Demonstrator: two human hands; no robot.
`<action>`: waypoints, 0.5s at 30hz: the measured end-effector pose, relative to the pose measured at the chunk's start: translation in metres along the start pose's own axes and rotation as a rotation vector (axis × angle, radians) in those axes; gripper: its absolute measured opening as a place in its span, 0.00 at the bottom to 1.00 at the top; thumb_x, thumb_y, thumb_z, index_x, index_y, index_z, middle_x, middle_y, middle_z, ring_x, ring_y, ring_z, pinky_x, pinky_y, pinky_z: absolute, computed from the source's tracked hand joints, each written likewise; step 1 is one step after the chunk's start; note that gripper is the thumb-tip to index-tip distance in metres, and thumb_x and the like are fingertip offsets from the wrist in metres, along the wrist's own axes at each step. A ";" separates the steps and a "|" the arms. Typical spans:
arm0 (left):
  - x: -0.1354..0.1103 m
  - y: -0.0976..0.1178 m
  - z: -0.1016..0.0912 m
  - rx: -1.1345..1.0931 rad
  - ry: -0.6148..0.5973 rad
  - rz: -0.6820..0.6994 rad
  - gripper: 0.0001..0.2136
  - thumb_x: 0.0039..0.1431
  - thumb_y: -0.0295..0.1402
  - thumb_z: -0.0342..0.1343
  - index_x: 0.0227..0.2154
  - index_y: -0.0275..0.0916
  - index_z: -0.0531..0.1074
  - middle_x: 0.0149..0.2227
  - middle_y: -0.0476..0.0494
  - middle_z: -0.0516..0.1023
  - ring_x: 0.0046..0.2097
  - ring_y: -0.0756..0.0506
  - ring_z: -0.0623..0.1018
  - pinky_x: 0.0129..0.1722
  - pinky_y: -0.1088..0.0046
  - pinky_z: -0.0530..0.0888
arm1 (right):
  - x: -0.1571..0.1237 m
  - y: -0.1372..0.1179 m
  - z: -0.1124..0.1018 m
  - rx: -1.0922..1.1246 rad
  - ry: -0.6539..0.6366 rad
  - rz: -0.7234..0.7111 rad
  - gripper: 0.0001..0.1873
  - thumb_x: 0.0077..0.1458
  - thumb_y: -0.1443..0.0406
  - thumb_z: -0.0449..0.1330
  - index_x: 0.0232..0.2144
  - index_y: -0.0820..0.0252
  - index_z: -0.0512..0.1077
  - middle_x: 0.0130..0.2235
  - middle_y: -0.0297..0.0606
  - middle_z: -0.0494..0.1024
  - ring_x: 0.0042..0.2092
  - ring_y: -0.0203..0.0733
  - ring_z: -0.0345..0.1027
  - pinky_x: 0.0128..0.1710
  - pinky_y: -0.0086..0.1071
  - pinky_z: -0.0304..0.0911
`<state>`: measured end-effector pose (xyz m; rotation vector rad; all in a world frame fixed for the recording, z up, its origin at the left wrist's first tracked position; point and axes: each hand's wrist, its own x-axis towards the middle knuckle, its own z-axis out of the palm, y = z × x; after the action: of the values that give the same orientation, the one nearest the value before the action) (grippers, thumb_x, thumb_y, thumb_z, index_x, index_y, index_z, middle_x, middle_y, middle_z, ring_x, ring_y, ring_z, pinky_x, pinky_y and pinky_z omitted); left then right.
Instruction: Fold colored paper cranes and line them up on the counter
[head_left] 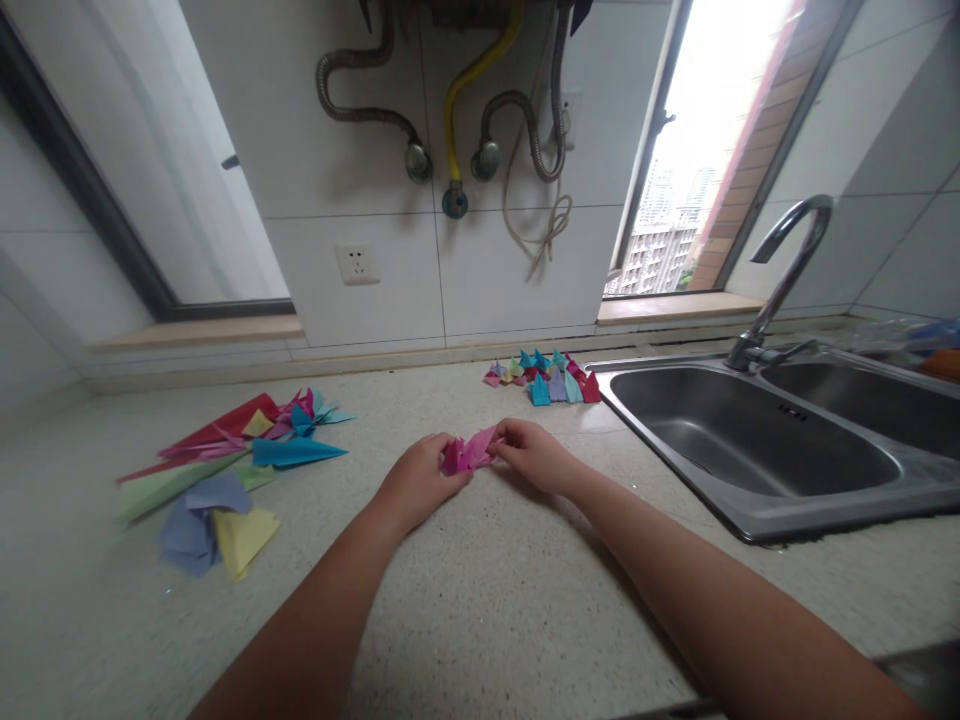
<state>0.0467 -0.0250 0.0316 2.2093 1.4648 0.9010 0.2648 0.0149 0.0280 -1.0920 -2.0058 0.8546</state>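
Note:
A small pink folded paper piece (470, 452) lies between both hands on the speckled countertop (480, 590), near its middle. My left hand (417, 484) pinches the paper's left end with fingers closed. My right hand (534, 455) pinches its right end, fingers also closed. Both forearms reach in from the bottom edge.
A loose pile of coloured paper sheets and folded pieces (232, 465) lies at the left. A cluster of small folded paper shapes (544, 377) stands near the back wall. A steel double sink (757, 440) with a tap (787, 270) fills the right. Hoses hang on the tiled wall.

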 end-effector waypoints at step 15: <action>0.006 -0.023 -0.005 0.055 0.114 -0.206 0.20 0.52 0.43 0.62 0.44 0.37 0.72 0.40 0.38 0.78 0.40 0.42 0.77 0.38 0.68 0.69 | 0.007 0.017 -0.032 -0.227 0.248 0.044 0.14 0.58 0.66 0.51 0.45 0.59 0.70 0.45 0.42 0.72 0.43 0.42 0.67 0.47 0.37 0.62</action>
<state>0.0288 -0.0107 0.0241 2.0265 1.7516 0.9404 0.2953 0.0350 0.0339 -1.3048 -1.9066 0.4921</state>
